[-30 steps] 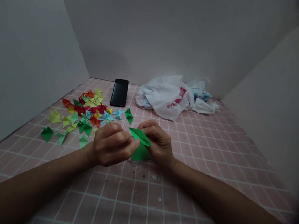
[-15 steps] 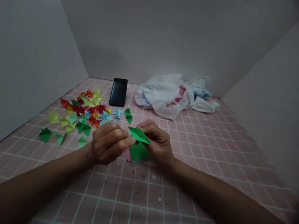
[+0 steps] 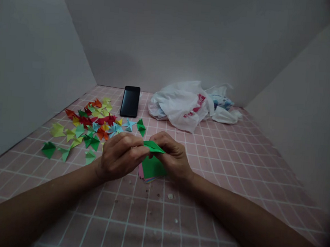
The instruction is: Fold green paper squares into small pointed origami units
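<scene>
Left hand [image 3: 124,155] and right hand [image 3: 171,154] are both closed, fingers pinching one folded green paper [image 3: 154,147] between them; take that paper as the middle of the clock for all that follows. They work over a pink surface [image 3: 221,204] ruled with white lines into squares, a few small pale and dark specks scattered on it toward 6 o'clock. Three plain greyish walls [image 3: 171,44] enclose it, at the left, the right and the back, and the light is dim. Just below the held piece, at 6 o'clock, lies one stack of paper squares [image 3: 153,169], green on top with pink showing at its edge. One black phone [image 3: 130,101] lies at 11 o'clock; one white plastic bag [image 3: 180,105], marked in red, sits at 1, and a crumpled white-and-blue bundle [image 3: 223,107] just beside it at 2. Between 9 and 10 spreads a group of folded paper pieces [image 3: 86,120] in red, orange, yellow, green and light blue, well over a dozen, overlapping too much for an exact count. Bare forearms reach in from 8 and 4 o'clock, angled inward, both wrists raised and knuckles nearly level.
</scene>
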Demonstrator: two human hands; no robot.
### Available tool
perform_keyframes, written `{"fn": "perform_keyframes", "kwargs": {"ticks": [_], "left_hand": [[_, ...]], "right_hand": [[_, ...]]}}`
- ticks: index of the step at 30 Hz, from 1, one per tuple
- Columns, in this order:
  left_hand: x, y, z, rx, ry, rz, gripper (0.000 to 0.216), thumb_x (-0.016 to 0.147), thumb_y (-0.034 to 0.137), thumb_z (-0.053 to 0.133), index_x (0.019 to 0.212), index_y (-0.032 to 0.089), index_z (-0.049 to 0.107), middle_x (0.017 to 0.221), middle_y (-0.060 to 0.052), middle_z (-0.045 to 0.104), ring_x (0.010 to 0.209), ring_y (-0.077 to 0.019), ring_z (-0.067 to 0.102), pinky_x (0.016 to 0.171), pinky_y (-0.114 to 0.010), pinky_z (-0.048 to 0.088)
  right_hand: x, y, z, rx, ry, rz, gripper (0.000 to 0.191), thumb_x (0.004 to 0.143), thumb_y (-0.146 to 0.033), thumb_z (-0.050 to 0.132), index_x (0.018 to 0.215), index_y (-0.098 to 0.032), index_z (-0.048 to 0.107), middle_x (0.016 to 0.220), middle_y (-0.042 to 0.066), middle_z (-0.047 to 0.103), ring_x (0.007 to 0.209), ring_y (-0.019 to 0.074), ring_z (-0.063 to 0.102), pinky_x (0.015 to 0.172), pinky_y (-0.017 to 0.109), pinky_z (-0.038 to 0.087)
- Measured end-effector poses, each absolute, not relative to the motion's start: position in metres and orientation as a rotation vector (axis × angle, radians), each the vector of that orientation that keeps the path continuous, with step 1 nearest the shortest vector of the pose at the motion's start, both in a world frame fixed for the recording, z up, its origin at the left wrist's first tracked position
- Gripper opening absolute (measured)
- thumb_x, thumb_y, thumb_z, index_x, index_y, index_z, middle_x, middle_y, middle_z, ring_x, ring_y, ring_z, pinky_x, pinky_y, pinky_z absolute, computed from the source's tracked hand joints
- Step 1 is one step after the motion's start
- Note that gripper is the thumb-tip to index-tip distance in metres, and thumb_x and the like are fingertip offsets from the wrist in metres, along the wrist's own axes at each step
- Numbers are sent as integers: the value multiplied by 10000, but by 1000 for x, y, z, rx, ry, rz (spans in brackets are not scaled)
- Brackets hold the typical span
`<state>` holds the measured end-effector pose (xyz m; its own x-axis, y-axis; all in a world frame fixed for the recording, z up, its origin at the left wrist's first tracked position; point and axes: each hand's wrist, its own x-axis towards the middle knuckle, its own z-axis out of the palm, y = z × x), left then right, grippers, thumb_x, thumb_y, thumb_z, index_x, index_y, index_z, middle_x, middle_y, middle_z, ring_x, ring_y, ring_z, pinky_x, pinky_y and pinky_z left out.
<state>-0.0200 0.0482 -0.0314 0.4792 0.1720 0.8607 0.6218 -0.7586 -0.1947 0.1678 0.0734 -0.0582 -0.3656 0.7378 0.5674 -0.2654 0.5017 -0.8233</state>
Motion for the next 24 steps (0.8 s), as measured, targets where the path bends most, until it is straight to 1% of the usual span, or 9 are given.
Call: {"fn": "perform_keyframes", "kwargs": {"ticks": [4,6,8,11,14,18,19,21,24], "left_hand": [[-16,52,-31,-2345,-743,-1292,162,861,128,700,938,216,589,1068,-71,732,937,-185,710,816,-325,585],[-15,54,-32,-2416,-729,-1320,176,857,102,688,928,210,569,1078,-82,733,964,-191,708,844,-339,581],[-15,56,-32,-2439,-731,-1336,190,847,86,689,921,206,562,1036,-80,727,943,-189,698,845,-341,576],[-15,57,-35,-2433,-777,-1369,190,842,83,690,912,209,566,956,-55,704,882,-177,670,801,-326,565],[-14,56,-36,-2495,-868,-1486,163,855,93,679,921,211,588,882,-24,689,839,-163,665,771,-300,554],[-10,55,-36,-2585,-1383,-1812,147,861,155,693,1000,192,659,858,-14,691,783,-141,665,732,-267,540],[-9,56,-35,-2619,-1533,-1887,127,857,175,697,983,184,680,852,-16,692,775,-138,661,721,-260,535],[-8,57,-35,-2717,-1767,-2026,62,840,210,705,889,174,703,806,-12,686,740,-131,645,687,-247,523],[-7,59,-35,-2783,-2023,-2260,108,795,252,738,768,166,678,688,19,640,610,-97,579,589,-217,485]], "right_hand": [[170,81,-61,-397,-1679,1020,122,932,-281,692,826,-219,683,889,21,624,859,153,604,801,323,500],[171,84,-62,-412,-1693,1009,118,924,-300,702,838,-221,689,919,27,628,877,158,610,811,330,505],[172,87,-64,-428,-1713,1015,104,913,-305,715,848,-225,699,932,27,629,885,161,613,814,333,505],[172,89,-65,-420,-1734,1040,53,910,-277,715,873,-239,713,937,22,635,899,164,612,818,334,495],[172,90,-64,-418,-1731,1080,40,919,-235,684,890,-244,710,927,20,629,903,169,604,810,334,488],[175,89,-59,-484,-1780,1104,74,926,-192,630,875,-214,679,876,18,594,834,157,567,769,317,469],[175,89,-57,-501,-1795,1103,84,928,-194,620,863,-206,671,866,18,589,821,154,560,757,312,463],[176,88,-56,-544,-1808,1101,111,933,-208,601,838,-195,658,858,23,591,817,155,559,737,305,454],[175,87,-57,-636,-1789,1109,121,926,-223,594,818,-188,638,839,24,598,796,154,559,698,290,442]]}}
